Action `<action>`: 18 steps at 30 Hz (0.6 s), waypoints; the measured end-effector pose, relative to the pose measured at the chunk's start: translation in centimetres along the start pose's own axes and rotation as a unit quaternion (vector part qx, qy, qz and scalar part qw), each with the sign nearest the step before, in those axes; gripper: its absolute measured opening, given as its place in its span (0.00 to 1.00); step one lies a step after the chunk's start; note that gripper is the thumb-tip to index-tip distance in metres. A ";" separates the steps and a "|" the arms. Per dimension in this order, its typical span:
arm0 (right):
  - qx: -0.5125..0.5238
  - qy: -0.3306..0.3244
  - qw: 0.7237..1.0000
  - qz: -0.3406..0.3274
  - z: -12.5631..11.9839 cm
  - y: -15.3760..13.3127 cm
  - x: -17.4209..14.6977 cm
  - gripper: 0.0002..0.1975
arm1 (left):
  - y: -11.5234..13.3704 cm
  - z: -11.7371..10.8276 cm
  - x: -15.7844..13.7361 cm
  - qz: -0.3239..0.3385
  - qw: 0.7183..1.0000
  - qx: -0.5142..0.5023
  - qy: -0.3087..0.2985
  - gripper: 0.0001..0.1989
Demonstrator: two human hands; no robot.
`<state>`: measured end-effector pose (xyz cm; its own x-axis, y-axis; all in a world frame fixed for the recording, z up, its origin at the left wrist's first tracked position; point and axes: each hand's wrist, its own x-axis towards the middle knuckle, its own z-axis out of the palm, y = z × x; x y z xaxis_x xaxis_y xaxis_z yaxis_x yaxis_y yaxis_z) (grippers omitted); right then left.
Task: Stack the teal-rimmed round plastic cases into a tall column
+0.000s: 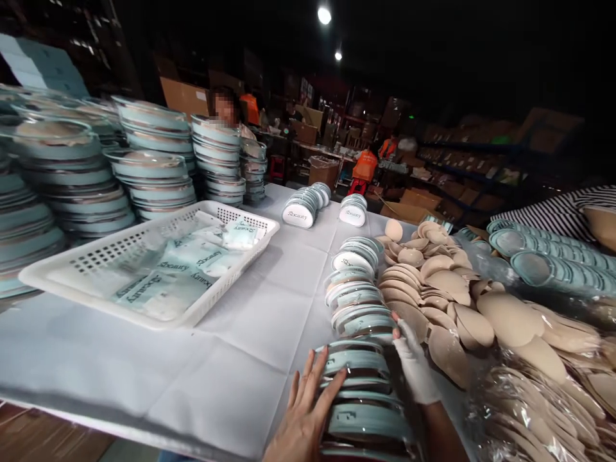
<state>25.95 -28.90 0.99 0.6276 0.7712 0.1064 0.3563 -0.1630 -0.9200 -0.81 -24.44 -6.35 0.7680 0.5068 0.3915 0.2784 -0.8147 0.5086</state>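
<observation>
— Bracing the near end of that long row of pale-blue round cases point(359, 359), both hands sit flat against it: the left hand point(305, 417) lies open, fingers spread along the left flank, and the right hand point(414, 366), in a white glove, presses its open palm against the right flank. Neither one has closed round a single case.

— So where does the row run?

— From the table's near edge it snakes away up the middle of the white tablecloth point(250, 321), cases standing on edge and leaning on one another like toppled coins.

— How would they handle?

— My guess is rigid, light plastic shells with glossy, slick rims. Squeezed from both flanks the row should hold together, but one loose case could slide out or tip sideways. A single case is probably best pinched across its rim.

— And to the right?

— Just beside the glove, a heap of beige sponge puffs point(452, 308), soft-looking, some under clear plastic film.

— Further off?

— Left, a white perforated basket point(62, 273) holding sachets printed "Beauty". Beyond, two short rows of white-faced cases point(303, 206), then tall stacks of blue cases point(154, 160). At the right edge, a striped sleeve point(558, 215) of another person.
</observation>
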 end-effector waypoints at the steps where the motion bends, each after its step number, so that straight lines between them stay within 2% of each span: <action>1: -0.007 -0.013 1.000 -0.001 0.7 -0.4 0.3 0.51 | -0.4 0.9 0.1 -0.002 1.000 0.004 0.020 0.72; 5: -0.052 -0.030 0.998 -0.008 1.5 -1.2 -0.8 0.51 | -1.8 3.1 -0.2 -0.025 0.996 0.017 0.089 0.75; 7: -0.069 -0.037 0.996 -0.030 0.9 -1.0 -2.0 0.49 | -2.1 2.8 -0.2 -0.042 0.996 0.017 0.081 0.74; 9: -0.092 -0.066 0.988 -0.109 0.0 -0.4 -3.4 0.44 | -2.1 1.9 0.1 -0.053 0.997 -0.004 0.054 0.71; 11: -0.138 -0.094 0.961 -0.221 -0.6 0.1 -4.4 0.37 | -1.8 0.9 0.8 -0.054 0.997 -0.043 0.027 0.70; 13: -0.201 -0.092 0.926 -0.306 -0.8 0.5 -5.1 0.32 | -1.4 0.5 1.8 -0.056 0.995 -0.085 0.006 0.72; 16: -0.289 -0.071 0.889 -0.347 -1.0 0.9 -5.6 0.30 | -1.1 0.6 3.3 -0.065 0.989 -0.126 -0.029 0.73; 18: -0.312 -0.049 0.886 -0.339 -1.3 1.3 -5.7 0.30 | -1.1 0.8 3.7 -0.064 0.989 -0.130 -0.024 0.71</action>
<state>23.75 -34.29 -0.35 0.0712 0.8669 0.4933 0.9613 0.0723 -0.2657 2.14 -21.91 -6.07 0.7642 0.5826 0.2766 0.2234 -0.6415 0.7339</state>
